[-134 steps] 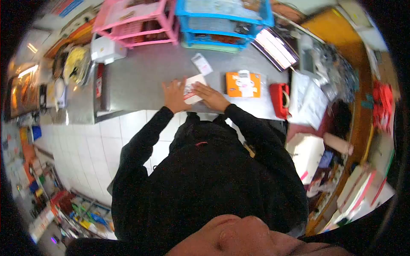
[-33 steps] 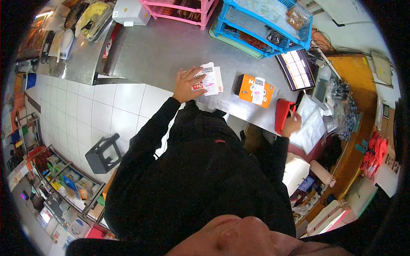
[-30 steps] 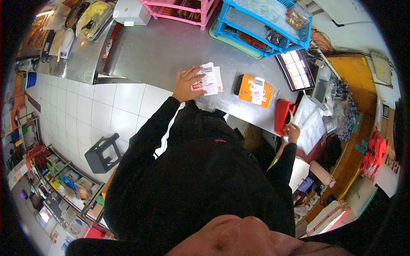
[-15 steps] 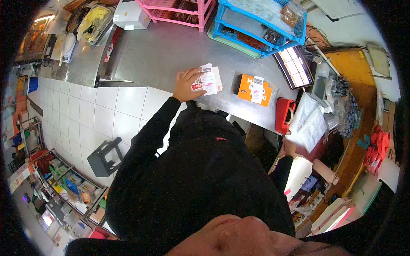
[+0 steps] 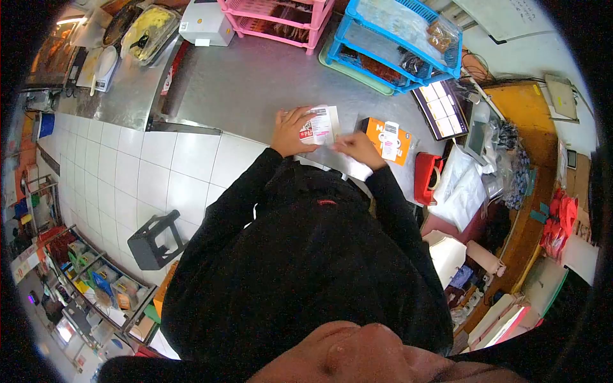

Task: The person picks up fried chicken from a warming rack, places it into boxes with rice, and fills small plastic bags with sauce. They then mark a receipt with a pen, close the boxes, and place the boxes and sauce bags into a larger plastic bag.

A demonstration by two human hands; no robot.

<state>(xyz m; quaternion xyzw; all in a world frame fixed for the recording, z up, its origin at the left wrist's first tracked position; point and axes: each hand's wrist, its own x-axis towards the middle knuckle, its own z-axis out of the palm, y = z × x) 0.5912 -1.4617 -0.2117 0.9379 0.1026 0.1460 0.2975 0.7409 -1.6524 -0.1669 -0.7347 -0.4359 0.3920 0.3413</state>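
At the front edge of the metal counter (image 5: 236,83), a white box (image 5: 331,117) with red print bears a paper slip (image 5: 320,127). My left hand (image 5: 294,132) lies over the left side of the box, fingers spread. At its right edge is my right hand (image 5: 361,150), fingers curled together near the slip; whatever they pinch is too small to make out. Just right of that hand stands an orange box (image 5: 399,145) with a white slip stuck on its top.
Pink trays (image 5: 281,24) and blue trays (image 5: 396,41) stand at the back, beside a white printer (image 5: 207,24). On the right are a lit screen (image 5: 440,110), a red tape dispenser (image 5: 426,177) and white plastic bags (image 5: 458,191). A dark stool (image 5: 156,241) is on the floor.
My right hand has come from the lower right, beside the plastic bags, to the right edge of the white box. My left hand stays on the box. The view has shifted slightly.
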